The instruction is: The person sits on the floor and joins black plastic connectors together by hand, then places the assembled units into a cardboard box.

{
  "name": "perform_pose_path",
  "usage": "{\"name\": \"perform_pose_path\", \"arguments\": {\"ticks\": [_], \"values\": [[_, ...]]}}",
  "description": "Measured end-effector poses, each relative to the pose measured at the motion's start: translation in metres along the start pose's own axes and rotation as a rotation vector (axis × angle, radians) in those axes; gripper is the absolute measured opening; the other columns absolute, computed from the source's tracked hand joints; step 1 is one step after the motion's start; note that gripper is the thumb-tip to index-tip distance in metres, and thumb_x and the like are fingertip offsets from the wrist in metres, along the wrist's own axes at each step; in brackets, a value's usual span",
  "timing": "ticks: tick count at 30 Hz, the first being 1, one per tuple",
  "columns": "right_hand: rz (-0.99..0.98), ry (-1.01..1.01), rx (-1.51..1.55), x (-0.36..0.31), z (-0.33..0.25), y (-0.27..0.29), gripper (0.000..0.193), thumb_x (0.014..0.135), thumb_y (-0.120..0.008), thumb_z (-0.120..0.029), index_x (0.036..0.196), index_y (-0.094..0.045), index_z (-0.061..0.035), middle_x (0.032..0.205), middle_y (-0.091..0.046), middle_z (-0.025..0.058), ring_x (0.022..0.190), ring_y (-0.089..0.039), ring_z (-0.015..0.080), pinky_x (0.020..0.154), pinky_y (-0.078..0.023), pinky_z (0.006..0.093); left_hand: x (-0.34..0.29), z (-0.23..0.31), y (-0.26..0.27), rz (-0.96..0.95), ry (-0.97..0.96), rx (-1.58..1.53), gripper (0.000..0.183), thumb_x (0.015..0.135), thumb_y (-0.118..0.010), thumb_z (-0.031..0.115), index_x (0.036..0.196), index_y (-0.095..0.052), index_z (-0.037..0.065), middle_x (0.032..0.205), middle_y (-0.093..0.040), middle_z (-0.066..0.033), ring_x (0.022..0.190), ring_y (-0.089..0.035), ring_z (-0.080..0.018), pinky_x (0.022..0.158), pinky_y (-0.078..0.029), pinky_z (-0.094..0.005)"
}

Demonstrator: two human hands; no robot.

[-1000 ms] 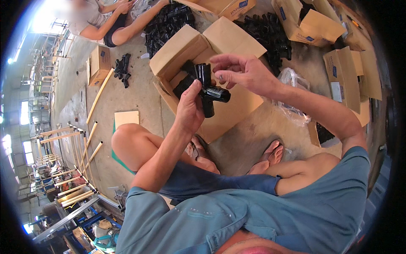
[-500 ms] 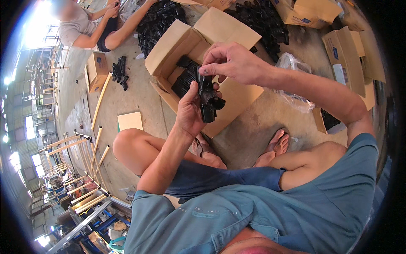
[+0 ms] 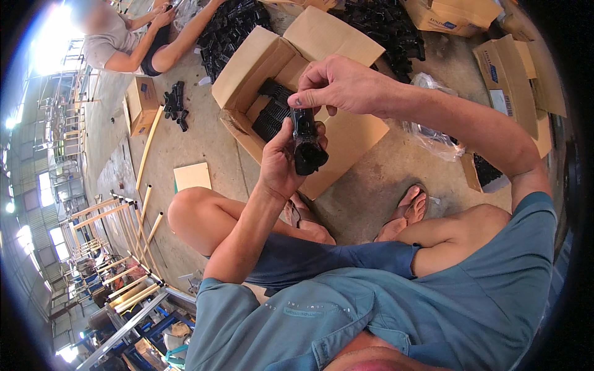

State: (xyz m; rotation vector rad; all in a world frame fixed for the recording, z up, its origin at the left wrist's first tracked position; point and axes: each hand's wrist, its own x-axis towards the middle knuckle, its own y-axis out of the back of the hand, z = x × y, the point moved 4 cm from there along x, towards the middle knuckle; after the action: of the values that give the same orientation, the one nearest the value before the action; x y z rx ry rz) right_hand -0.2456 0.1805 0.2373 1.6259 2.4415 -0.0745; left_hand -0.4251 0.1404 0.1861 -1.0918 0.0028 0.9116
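Observation:
In front of me, my left hand (image 3: 281, 162) is wrapped around a black tubular fitting (image 3: 305, 133), its thumb along one side and fingertips showing on the other. The wide, rounded end of the fitting points toward me. My right hand (image 3: 331, 89) reaches over from the right, thumb and forefinger pinched together at the fitting's far end. Whatever lies between those fingertips is hidden. Beneath both hands stands an open cardboard box (image 3: 247, 68). Inside it, rows of similar black fittings (image 3: 270, 123) are stacked, partly covered by my hands.
Heaps of black parts (image 3: 232, 37) lie beyond the box, near a seated person (image 3: 120, 46). A clear plastic bag (image 3: 433, 139) and open cartons (image 3: 504, 80) are at right. On the left are a small carton (image 3: 142, 105), loose black pieces (image 3: 176, 105) and pipe frames (image 3: 105, 216).
The fitting has tilted in my left hand, so its wide end now faces me more. My right hand stays pinched at its far end, with only a slight shift.

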Motion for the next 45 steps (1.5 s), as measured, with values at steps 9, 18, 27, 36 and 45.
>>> {"name": "perform_pose_path", "arguments": {"ticks": [9,18,27,36,45], "values": [[0.005,0.031,0.009,0.000,0.000,0.000,0.030,0.094,-0.074,-0.031,0.091,-0.070,-0.0010,0.086,-0.066,0.0040,0.079,-0.062,0.0100,0.064,-0.053,0.0253,0.001,0.000,0.010,-0.067,0.021,-0.096,0.050,0.108,-0.041,0.044,0.138,-0.051,0.007,0.117,-0.062,-0.0138,0.096,-0.062,-0.0248,0.083,-0.053,-0.0380],[0.107,0.150,0.084,-0.003,0.011,-0.007,0.032,0.090,-0.078,-0.029,0.105,-0.071,-0.0014,0.091,-0.071,0.0066,0.080,-0.064,0.0102,0.061,-0.054,0.0244,-0.001,0.003,0.000,-0.091,-0.033,0.163,0.050,0.106,-0.044,0.047,0.136,-0.053,0.008,0.122,-0.063,-0.0120,0.101,-0.064,-0.0246,0.082,-0.055,-0.0357],[0.286,0.374,-0.276,-0.037,0.021,0.031,0.045,0.089,-0.076,-0.042,0.115,-0.073,-0.0049,0.097,-0.073,0.0064,0.083,-0.067,0.0157,0.075,-0.054,0.0333,0.001,-0.015,-0.001,-0.078,0.030,-0.050,0.053,0.103,-0.056,0.034,0.146,-0.040,0.006,0.118,-0.057,-0.0075,0.104,-0.057,-0.0210,0.082,-0.050,-0.0321],[1.407,-0.434,-0.481,-0.342,0.238,0.228,0.043,0.094,-0.066,-0.042,0.101,-0.073,-0.0004,0.079,-0.071,0.0090,0.063,-0.065,0.0141,0.062,-0.053,0.0328,0.025,-0.014,0.030,0.029,0.016,-0.098,0.050,0.105,-0.053,0.032,0.146,-0.042,0.005,0.123,-0.059,-0.0111,0.114,-0.058,-0.0243,0.091,-0.053,-0.0350],[0.867,-0.807,-0.777,-0.349,0.343,0.181,0.027,0.083,-0.064,-0.023,0.099,-0.075,-0.0046,0.100,-0.072,0.0220,0.095,-0.070,0.0381,0.087,-0.055,0.0465,0.028,-0.017,0.034,0.042,0.048,-0.142,0.049,0.104,-0.054,0.033,0.143,-0.044,0.005,0.121,-0.060,-0.0083,0.110,-0.058,-0.0202,0.082,-0.053,-0.0336]]}}
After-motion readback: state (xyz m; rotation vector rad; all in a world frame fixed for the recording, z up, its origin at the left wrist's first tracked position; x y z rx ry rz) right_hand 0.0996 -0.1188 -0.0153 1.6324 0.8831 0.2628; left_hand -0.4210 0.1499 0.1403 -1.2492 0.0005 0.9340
